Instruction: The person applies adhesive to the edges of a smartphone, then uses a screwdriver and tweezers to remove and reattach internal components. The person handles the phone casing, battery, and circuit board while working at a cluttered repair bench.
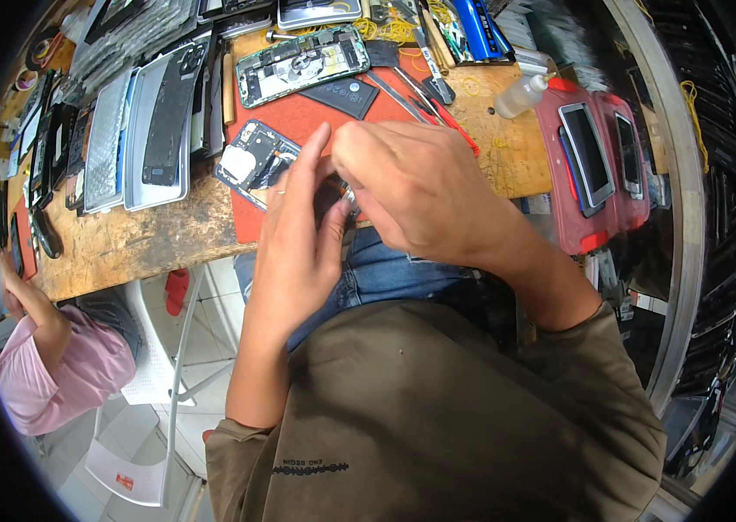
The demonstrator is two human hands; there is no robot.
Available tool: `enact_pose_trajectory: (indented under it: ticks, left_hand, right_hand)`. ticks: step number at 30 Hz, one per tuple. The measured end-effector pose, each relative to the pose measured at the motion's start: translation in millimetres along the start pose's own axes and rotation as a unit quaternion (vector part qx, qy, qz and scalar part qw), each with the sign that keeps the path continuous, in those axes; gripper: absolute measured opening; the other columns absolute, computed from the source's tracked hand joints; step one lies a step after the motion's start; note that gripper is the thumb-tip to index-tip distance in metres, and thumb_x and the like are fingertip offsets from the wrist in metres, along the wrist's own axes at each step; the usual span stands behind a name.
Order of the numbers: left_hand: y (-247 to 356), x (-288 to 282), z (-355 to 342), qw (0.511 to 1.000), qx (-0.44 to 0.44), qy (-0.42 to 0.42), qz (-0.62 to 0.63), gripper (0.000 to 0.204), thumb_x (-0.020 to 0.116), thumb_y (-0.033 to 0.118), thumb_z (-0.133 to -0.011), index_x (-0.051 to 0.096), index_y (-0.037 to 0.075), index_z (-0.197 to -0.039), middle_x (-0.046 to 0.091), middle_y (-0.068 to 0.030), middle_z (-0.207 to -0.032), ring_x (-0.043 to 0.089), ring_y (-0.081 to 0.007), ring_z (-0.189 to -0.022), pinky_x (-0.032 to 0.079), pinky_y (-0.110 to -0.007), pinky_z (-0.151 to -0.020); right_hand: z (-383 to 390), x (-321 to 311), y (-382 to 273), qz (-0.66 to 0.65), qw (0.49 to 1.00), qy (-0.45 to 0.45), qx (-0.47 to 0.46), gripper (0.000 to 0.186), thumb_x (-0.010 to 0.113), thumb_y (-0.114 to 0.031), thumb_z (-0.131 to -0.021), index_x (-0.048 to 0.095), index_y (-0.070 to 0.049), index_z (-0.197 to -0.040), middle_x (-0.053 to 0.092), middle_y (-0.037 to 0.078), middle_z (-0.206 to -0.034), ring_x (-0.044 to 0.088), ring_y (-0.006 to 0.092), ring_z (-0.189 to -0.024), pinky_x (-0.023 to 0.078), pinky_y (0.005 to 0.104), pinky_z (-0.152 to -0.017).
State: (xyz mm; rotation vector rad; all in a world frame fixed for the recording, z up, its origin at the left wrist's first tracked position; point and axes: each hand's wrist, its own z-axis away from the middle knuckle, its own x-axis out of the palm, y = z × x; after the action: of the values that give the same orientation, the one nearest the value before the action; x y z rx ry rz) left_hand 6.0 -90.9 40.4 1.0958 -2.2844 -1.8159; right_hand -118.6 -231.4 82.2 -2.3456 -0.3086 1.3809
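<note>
My left hand point(291, 239) is closed at the front edge of the red mat point(250, 217), its thumb and fingers around a small dark part with metallic bits point(346, 202), mostly hidden between my hands. Curled over the same spot from the right is my right hand point(424, 187), its fingertips out of sight; I cannot make out what they grip. Just beyond my left hand lies an opened phone point(250, 161) with its insides showing. Farther back rest a green-edged opened phone housing point(302, 68) and a black phone battery point(346, 97).
Tweezers point(396, 94) and red-handled pliers point(455, 124) lie behind my right hand. A clear bottle point(520, 96) stands near a pink tray point(564, 222) with phones. Trays of phone parts point(137, 196) crowd the left. A person in a pink shirt point(72, 370) sits at far left.
</note>
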Motion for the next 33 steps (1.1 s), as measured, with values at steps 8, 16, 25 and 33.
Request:
enact_pose_trajectory:
  ticks: [8, 16, 25, 33]
  left_hand:
    - [-16.3, 7.3, -25.1, 0.996, 0.015, -0.027, -0.081, 0.075, 0.080, 0.004, -0.083, 0.054, 0.008, -0.153, 0.073, -0.0153, -0.125, 0.067, -0.0327, -0.117, 0.044, -0.045, -0.108]
    - [-6.1, 0.9, -26.1, 0.978, 0.040, 0.020, -0.202, 0.050, 0.087, 0.011, -0.075, 0.067, 0.012, -0.121, 0.067, -0.0022, -0.086, 0.062, -0.0270, -0.092, 0.040, -0.043, -0.093]
    - [-4.3, -7.0, -10.0, 0.965, 0.056, -0.029, -0.255, 0.026, 0.086, 0.018, -0.082, 0.073, 0.010, -0.103, 0.067, -0.0033, -0.087, 0.059, -0.0273, -0.094, 0.039, -0.045, -0.091]
    - [-0.9, 0.4, -19.7, 0.941, 0.099, -0.043, -0.322, 0.013, 0.078, 0.014, -0.087, 0.070, 0.007, -0.096, 0.065, -0.0081, -0.091, 0.061, -0.0310, -0.098, 0.041, -0.046, -0.089]
  right_hand:
    - [-8.5, 0.8, -5.3, -0.033, 0.999, -0.008, -0.023, 0.026, 0.068, 0.001, -0.081, 0.053, -0.005, -0.100, 0.059, 0.010, -0.093, 0.060, 0.0357, -0.088, 0.043, 0.0437, -0.078]
    - [-5.6, 1.7, 0.2, 0.002, 0.999, 0.023, -0.029, 0.031, 0.065, 0.005, -0.077, 0.050, -0.005, -0.101, 0.061, 0.009, -0.089, 0.062, 0.0319, -0.080, 0.043, 0.0406, -0.077]
    - [-1.4, -1.8, 5.0, -0.096, 0.993, 0.022, 0.061, 0.031, 0.065, 0.008, -0.079, 0.050, -0.001, -0.104, 0.062, 0.012, -0.087, 0.065, 0.0315, -0.072, 0.050, 0.0393, -0.065]
    - [3.5, -1.6, 14.8, -0.106, 0.987, 0.113, 0.038, 0.024, 0.070, 0.005, -0.092, 0.049, -0.002, -0.103, 0.062, 0.011, -0.081, 0.064, 0.0280, -0.067, 0.052, 0.0380, -0.062]
